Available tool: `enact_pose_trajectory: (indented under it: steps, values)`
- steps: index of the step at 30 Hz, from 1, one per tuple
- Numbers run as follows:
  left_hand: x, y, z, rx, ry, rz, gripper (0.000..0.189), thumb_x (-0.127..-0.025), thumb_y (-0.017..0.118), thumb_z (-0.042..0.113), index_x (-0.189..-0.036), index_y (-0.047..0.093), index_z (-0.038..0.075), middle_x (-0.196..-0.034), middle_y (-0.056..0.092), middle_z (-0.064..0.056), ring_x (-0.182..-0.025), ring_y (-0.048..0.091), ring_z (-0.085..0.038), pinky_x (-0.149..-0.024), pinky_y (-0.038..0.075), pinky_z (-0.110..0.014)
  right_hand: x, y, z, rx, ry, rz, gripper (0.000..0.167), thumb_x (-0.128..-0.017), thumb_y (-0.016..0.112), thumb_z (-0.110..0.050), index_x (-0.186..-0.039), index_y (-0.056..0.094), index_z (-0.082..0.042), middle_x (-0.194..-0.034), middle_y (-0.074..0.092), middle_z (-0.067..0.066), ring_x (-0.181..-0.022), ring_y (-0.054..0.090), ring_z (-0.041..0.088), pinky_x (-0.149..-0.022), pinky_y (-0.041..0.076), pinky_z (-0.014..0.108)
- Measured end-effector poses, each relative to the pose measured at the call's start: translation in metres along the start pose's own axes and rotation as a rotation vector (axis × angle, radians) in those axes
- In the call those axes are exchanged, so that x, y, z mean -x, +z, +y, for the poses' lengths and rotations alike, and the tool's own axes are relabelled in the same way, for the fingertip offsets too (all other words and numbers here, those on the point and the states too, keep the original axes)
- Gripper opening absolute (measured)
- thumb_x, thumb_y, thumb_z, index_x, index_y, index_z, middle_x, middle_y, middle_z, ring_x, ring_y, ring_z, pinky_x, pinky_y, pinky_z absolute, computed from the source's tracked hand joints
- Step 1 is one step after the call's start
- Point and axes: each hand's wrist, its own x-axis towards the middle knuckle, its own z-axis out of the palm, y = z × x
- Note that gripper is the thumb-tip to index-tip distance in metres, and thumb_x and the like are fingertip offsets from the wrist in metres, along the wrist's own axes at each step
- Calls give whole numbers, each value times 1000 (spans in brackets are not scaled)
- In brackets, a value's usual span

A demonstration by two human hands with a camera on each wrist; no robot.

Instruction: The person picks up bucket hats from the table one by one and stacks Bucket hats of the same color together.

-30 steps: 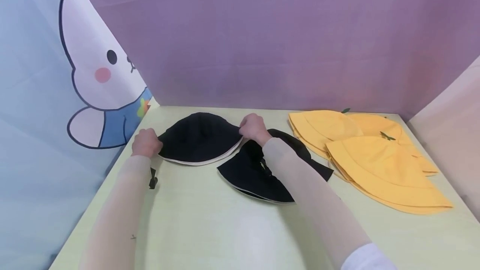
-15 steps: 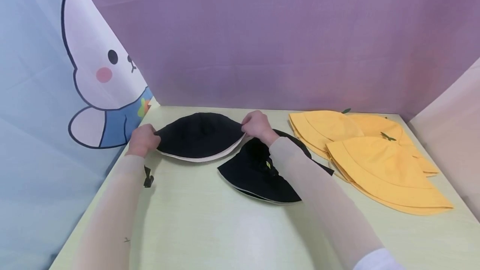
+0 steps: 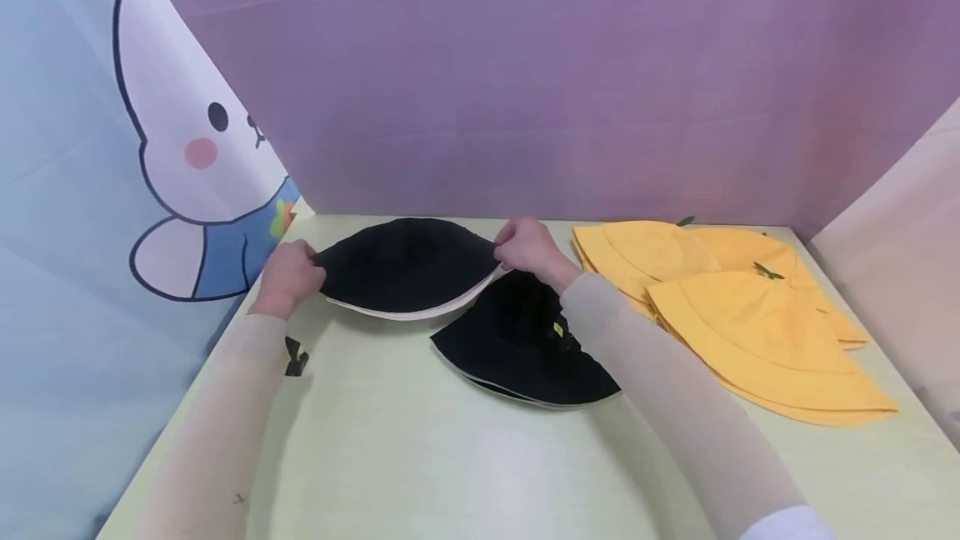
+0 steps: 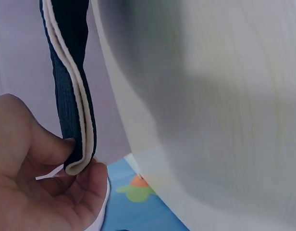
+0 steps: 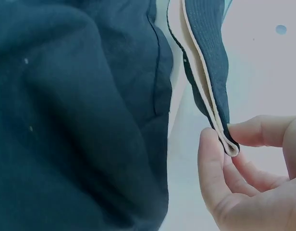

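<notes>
1. Head: the left hand (image 3: 287, 277) and right hand (image 3: 529, 250) are pinching opposite ends of the far black hat (image 3: 408, 265), at the far left of the table (image 3: 390, 440). The near black hat (image 3: 510, 348) is lying just right of it and nearer; yellow hats (image 3: 772, 340) are lying right.
2. Left wrist: the left hand is pinching the hat's folded left end.
3. Right wrist: the right hand is pinching its right end.

One dark hat (image 3: 405, 267), pale-lined and folded flat, is near the far left corner of the table (image 3: 397, 448); the left hand (image 3: 288, 278) and the right hand (image 3: 531, 249) pinch its two ends.
</notes>
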Motion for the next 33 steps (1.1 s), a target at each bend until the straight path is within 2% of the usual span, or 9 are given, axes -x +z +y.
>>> enact_pose_trajectory:
  steps: [4,8,13,19,27,33]
  values:
    - [-2,2,9,2,36,39,40,-81,50,4,-113,56,-19,-104,61,-32,-90,55,-40,-84,48,-56,4,-12,2,-61,26,-27,24,-90,64,0,-112,65,7,-109,63,20,-88,70,34,-86,58,46]
    - [-2,2,16,16,44,39,42,-80,50,3,-115,56,-18,-106,61,-32,-92,56,-41,-86,49,-56,8,-23,5,-99,45,-43,26,-91,65,-1,-116,62,8,-115,61,22,-93,71,35,-88,57,44]
    - [-1,4,25,48,69,7,42,-80,48,3,-116,55,-17,-109,59,-31,-92,55,-41,-85,49,-55,15,-36,12,-98,50,-47,26,-93,65,-2,-117,60,8,-114,59,22,-92,70,34,-88,57,43]
    - [-3,5,39,55,115,10,44,-78,47,2,-117,55,-17,-110,60,-30,-93,55,-40,-90,48,-56,29,-48,23,-129,30,-53,28,-93,64,1,-118,59,11,-109,61,22,-90,72,34,-84,59,42]
    - [-2,12,59,77,157,1,45,-82,45,3,-121,55,-17,-123,55,-32,-108,55,-44,-98,45,-58,43,-67,39,-150,25,-35,30,-92,65,1,-119,58,14,-106,62,22,-84,71,29,-87,57,48]
    - [3,17,77,109,204,15,37,-87,43,4,-114,58,-15,-115,58,-29,-104,55,-42,-96,45,-55,57,-87,50,-118,39,-40,32,-93,67,-2,-121,58,11,-112,62,21,-89,71,28,-90,56,48]
